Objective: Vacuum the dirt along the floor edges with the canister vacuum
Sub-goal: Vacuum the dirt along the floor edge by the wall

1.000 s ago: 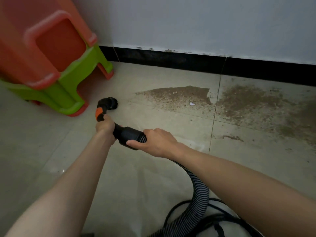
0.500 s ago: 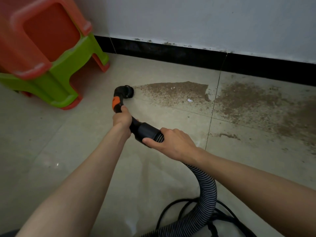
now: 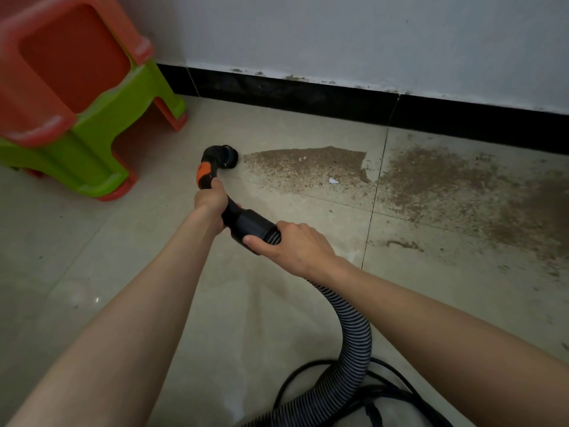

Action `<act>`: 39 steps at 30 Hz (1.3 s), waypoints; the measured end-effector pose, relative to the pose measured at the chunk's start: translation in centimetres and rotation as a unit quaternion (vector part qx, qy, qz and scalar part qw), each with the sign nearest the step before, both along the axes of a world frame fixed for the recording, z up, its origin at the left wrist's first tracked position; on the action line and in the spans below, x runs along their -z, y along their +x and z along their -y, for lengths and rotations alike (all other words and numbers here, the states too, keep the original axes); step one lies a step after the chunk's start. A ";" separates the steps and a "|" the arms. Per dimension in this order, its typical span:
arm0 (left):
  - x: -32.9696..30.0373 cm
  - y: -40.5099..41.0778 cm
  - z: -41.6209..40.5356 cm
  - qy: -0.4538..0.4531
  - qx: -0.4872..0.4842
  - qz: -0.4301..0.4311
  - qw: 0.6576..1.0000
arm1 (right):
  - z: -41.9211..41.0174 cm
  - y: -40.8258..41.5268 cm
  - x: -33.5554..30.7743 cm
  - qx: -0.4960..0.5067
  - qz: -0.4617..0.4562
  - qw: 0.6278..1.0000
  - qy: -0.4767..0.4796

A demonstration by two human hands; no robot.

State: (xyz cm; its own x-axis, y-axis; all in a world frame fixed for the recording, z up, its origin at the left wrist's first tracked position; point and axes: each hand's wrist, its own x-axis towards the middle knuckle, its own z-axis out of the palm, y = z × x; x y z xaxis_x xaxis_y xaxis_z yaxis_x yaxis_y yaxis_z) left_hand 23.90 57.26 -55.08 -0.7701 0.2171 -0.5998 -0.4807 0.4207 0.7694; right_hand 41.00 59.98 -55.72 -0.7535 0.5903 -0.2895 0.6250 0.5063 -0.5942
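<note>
Both hands grip the vacuum: left hand [image 3: 210, 201] on the nozzle [image 3: 220, 159] at the dirt [image 3: 308, 163] edge, right hand [image 3: 292, 245] on the hose [image 3: 354, 328], stacked stools [image 3: 77, 97] left, baseboard [image 3: 308, 98] beyond.

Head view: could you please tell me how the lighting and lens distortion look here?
Head view: dim, even light with a weak sheen on the floor tiles; wide-angle bending curves the black baseboard and stretches the forearms; the dirt patch and both hands stay reasonably sharp.
</note>
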 end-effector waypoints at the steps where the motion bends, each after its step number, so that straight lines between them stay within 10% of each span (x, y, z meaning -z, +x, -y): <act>1: 0.1 0.4 -0.2 0.005 0.003 0.005 1.000 | -0.1 0.4 0.0 0.002 0.002 1.000 0.000; 39: 0.4 9.2 -8.7 0.020 0.155 0.002 0.988 | -3.2 9.3 0.6 0.167 -0.024 0.985 -0.024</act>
State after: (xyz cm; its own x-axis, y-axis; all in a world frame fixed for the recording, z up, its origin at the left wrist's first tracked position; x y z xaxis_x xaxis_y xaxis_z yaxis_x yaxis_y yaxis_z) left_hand 33.14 65.94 -55.50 -0.6605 0.4659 -0.5888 -0.3366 0.5173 0.7869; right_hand 50.27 63.17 -56.28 -0.5334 0.7942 -0.2913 0.7220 0.2480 -0.6459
